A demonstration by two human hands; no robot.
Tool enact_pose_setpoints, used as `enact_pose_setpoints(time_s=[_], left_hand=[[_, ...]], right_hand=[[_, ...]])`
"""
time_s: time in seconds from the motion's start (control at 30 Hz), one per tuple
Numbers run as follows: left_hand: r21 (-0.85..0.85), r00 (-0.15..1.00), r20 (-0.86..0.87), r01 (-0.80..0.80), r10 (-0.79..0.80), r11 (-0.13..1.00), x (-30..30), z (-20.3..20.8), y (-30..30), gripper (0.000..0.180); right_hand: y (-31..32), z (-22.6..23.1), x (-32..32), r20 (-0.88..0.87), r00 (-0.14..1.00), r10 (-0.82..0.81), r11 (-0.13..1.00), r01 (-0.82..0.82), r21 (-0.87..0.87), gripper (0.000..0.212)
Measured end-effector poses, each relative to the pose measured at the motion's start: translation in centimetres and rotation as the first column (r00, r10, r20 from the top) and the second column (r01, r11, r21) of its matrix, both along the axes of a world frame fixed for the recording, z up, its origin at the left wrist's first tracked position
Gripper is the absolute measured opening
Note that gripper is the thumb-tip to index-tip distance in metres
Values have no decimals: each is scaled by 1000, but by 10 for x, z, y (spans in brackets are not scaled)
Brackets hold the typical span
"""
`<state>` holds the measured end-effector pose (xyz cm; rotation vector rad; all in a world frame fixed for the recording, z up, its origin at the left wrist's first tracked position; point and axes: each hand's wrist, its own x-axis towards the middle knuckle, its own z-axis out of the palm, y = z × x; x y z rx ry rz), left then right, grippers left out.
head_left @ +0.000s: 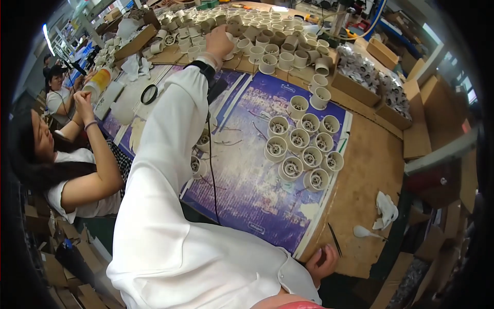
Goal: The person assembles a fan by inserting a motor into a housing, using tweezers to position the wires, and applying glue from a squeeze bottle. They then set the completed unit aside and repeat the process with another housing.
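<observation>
My left arm, in a white sleeve with a black band at the wrist, stretches far across the table. At its end my left hand [218, 45] has curled fingers on a cream-coloured cup [229, 39] at the front of a large mass of similar cups; the fingertips are partly hidden. My right hand [322, 263] rests at the near table edge with its fingers curled in, nothing visible in them. Just beside it lies a thin dark tweezers-like tool [335, 240]. Several upright cups with small metal parts inside [291, 168] stand grouped on the purple mat [242, 190].
More wired cups [195, 166] sit partly behind my sleeve. A black ring [149, 94] lies left of my arm. Boxes of silvery parts [358, 72] stand far right. A white spoon-like item [364, 232] and crumpled tissue [386, 210] lie near right. A co-worker [77, 170] sits at left.
</observation>
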<state>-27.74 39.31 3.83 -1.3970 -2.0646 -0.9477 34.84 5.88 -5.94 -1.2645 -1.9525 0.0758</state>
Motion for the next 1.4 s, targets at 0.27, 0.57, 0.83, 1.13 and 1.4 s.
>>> enact_pose_setpoints(time_s=[0.27, 0.57, 0.83, 1.13, 1.4], left_hand=[[-78, 990, -120, -78, 68, 994, 22, -25, -10, 44], [-196, 541, 762, 717, -356, 669, 114, 164, -115, 49], [-646, 917, -21, 292, -399, 705, 184, 276, -195, 60], [-681, 924, -78, 225, -373, 697, 180, 324, -254, 70], [-415, 879, 197, 476, -434, 776, 139, 199, -264, 60]], right_hand=[[0, -3, 3, 52, 998, -29, 999, 28, 17, 17], [-3, 4, 4, -168, 979, 113, 993, -117, -14, 20], [-19, 100, -129, -328, 322, 888, 244, -935, -257, 52], [-31, 34, -184, -184, 153, 971, 32, -847, -531, 20], [-27, 135, -55, -484, 632, 605, 271, -735, -621, 24]])
